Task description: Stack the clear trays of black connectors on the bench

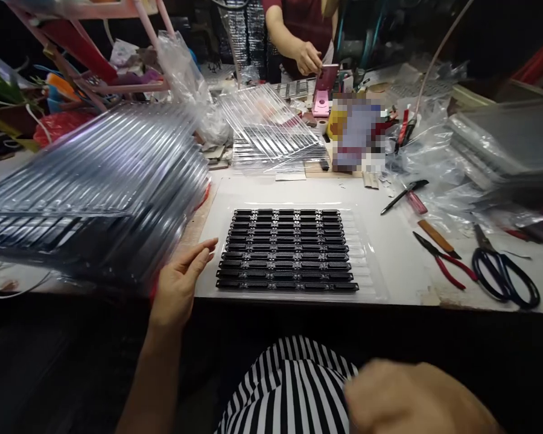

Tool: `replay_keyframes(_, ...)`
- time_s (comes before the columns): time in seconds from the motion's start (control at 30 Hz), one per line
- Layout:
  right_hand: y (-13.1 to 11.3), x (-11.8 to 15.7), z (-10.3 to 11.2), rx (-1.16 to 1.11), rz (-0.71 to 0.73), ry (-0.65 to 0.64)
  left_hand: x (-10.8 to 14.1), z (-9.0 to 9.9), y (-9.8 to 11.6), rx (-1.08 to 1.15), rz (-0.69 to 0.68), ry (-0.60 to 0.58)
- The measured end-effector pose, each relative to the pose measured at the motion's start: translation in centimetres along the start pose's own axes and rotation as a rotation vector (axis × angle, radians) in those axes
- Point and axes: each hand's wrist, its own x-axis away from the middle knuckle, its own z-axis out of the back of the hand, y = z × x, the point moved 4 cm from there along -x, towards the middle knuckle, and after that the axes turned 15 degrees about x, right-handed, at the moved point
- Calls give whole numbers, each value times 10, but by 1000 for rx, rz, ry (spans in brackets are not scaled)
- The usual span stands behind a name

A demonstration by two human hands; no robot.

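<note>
In the head view, a clear ridged plastic tray lies flat on the white tabletop. Rows of long black connector-like strips fill most of it, leaving bare ridges at its right side. My left hand is just left of the tray, index finger and thumb stretched towards its edge. I see nothing between those fingers, and whether they touch the tray I cannot tell. My right hand is low at the front right, off the table and smeared by motion, so its fingers cannot be made out.
A tall stack of ridged plastic trays stands at the left. Pliers, scissors and a black pen lie at the right. More clear trays sit behind. Across the table, a person's hand touches a phone.
</note>
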Motion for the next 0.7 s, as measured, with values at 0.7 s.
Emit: replay_keyframes(0.7, 107, 7, 63, 1168, -771, 658, -6, -6, -30, -429, -102, -19)
